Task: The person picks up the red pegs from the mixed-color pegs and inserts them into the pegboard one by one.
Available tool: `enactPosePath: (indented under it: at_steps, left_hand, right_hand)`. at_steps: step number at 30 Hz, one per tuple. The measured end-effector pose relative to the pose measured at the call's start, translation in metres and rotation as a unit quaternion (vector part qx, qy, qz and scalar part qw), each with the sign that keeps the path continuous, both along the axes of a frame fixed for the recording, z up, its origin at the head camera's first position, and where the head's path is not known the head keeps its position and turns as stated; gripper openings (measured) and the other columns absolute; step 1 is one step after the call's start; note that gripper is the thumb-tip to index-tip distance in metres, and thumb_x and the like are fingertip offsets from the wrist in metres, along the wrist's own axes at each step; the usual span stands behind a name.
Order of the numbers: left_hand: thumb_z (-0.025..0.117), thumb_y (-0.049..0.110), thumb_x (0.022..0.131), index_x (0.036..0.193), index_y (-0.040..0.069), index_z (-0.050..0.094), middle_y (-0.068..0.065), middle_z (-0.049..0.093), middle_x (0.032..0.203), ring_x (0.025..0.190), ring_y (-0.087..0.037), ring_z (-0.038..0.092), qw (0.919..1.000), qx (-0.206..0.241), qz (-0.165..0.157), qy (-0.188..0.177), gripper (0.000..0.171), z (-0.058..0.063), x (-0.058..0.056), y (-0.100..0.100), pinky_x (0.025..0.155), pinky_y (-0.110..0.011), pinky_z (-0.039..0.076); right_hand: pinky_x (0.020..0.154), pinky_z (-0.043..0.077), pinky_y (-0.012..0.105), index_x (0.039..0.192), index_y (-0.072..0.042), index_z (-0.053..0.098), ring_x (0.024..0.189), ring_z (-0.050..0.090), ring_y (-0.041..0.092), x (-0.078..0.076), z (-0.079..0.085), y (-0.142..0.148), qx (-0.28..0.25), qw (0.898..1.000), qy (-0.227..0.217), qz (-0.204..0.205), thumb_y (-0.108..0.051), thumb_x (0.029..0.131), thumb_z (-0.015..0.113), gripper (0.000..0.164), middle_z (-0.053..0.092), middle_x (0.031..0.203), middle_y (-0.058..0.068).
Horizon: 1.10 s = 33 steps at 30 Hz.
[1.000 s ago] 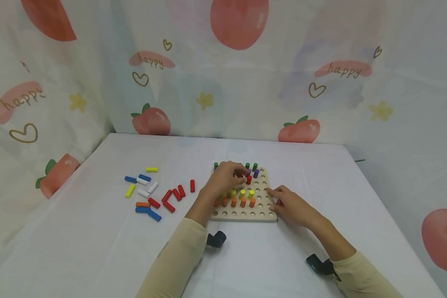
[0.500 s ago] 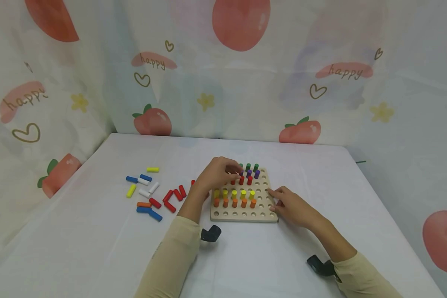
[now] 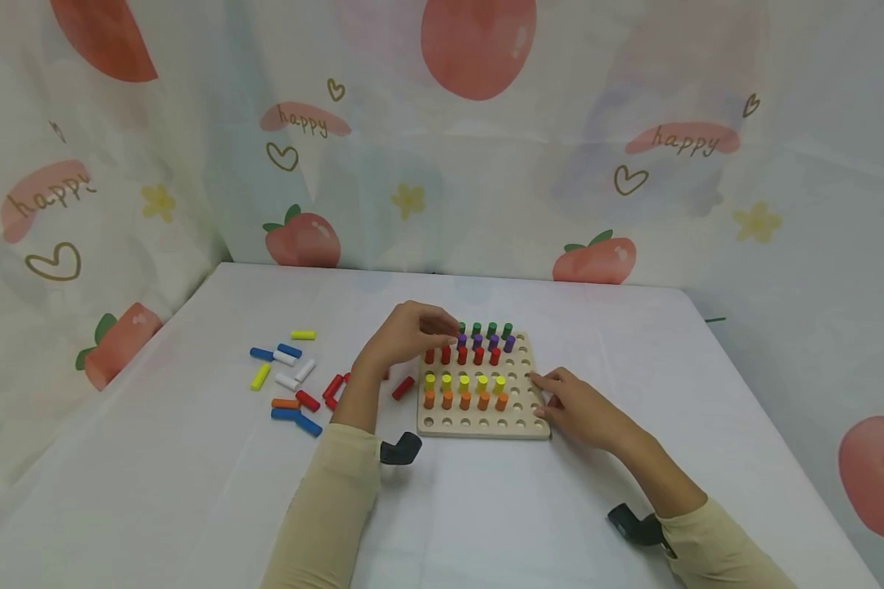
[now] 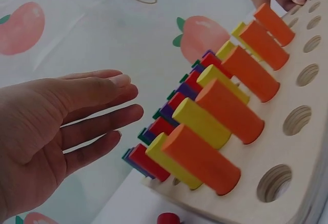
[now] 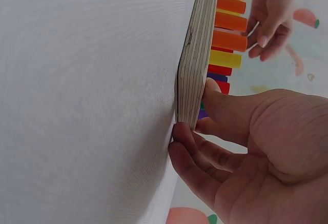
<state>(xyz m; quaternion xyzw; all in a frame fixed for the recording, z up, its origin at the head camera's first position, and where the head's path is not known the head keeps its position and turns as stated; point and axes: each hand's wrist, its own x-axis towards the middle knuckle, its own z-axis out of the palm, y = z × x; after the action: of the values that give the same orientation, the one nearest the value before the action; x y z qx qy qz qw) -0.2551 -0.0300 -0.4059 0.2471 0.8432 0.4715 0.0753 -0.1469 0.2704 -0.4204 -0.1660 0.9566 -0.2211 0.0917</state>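
Note:
A wooden pegboard (image 3: 457, 433) lies on the table with rows of upright green, purple, red, yellow and orange pegs. My left hand (image 3: 410, 334) hovers over its back left part, overlapping the ends of the green and purple rows. Seen from the left wrist, that hand (image 4: 66, 126) has loosely extended fingers and holds nothing. Beside the board's left edge lies a loose red peg (image 3: 403, 388). My right hand (image 3: 578, 406) grips the board's right edge. In the right wrist view its thumb (image 5: 214, 95) sits at the upper face while fingertips (image 5: 184, 131) touch the side near the tabletop.
Left of the board lie several loose pegs, including yellow (image 3: 260, 376), white (image 3: 287, 381), blue (image 3: 308, 425), orange (image 3: 285, 404) and red (image 3: 307, 401) ones. A white cloth covers the table (image 3: 501, 507). A printed curtain (image 3: 479, 188) hangs behind it.
My left hand has moved left along the red row, uncovering its upright pegs. A red peg now shows on the table beside the board's left edge. The right hand stays at the board.

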Motion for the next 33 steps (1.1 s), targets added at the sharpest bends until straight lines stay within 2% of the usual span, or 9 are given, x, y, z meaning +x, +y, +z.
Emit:
enactPosePath:
  at_steps: [6,12,18,25,33]
  left_hand:
    - [0.077,0.013,0.096,0.118,0.007,0.076,0.001,0.075,0.107,0.099,-0.016,0.070,0.9999,0.013,0.009,0.002,0.023,-0.001,-0.002,-0.012,0.089,-0.032,0.057]
    - [0.078,0.016,0.095,0.119,0.009,0.077,0.002,0.075,0.107,0.100,-0.016,0.069,0.9998,0.006,0.016,-0.004,0.025,-0.001,-0.004,-0.027,0.092,-0.036,0.056]
    - [0.079,0.017,0.094,0.118,0.013,0.077,0.003,0.075,0.107,0.102,-0.018,0.067,0.9993,-0.001,0.037,-0.008,0.024,-0.004,-0.005,-0.041,0.092,-0.038,0.056]
    - [0.080,0.019,0.094,0.118,0.018,0.077,0.004,0.074,0.109,0.105,-0.019,0.067,0.9969,-0.008,0.073,-0.028,0.025,-0.011,-0.004,-0.054,0.091,-0.038,0.057]
    - [0.081,0.018,0.093,0.121,0.018,0.076,0.003,0.073,0.109,0.106,-0.020,0.066,0.9941,-0.006,0.094,-0.054,0.028,-0.016,-0.005,-0.065,0.090,-0.039,0.057]
  right_hand:
    - [0.074,0.052,0.031,0.147,0.006,0.051,0.087,0.053,0.018,0.000,0.000,-0.001,-0.001,1.000,-0.002,-0.002,-0.015,0.097,0.074,0.059,0.058,0.117,0.015]
    - [0.074,0.053,0.031,0.147,0.006,0.051,0.086,0.053,0.018,0.001,0.001,-0.001,0.001,1.000,-0.001,-0.001,-0.015,0.097,0.074,0.058,0.058,0.117,0.016]
    - [0.074,0.053,0.031,0.147,0.007,0.051,0.086,0.053,0.018,0.001,0.002,-0.001,0.001,1.000,0.000,0.000,-0.014,0.097,0.074,0.058,0.058,0.117,0.015]
    - [0.074,0.053,0.030,0.147,0.007,0.051,0.086,0.053,0.018,0.001,0.001,-0.001,0.001,1.000,0.003,0.002,-0.015,0.098,0.074,0.058,0.058,0.118,0.016]
    - [0.073,0.052,0.030,0.147,0.006,0.051,0.086,0.053,0.017,0.000,0.001,0.000,-0.002,1.000,0.002,0.004,-0.014,0.098,0.073,0.058,0.058,0.117,0.015]
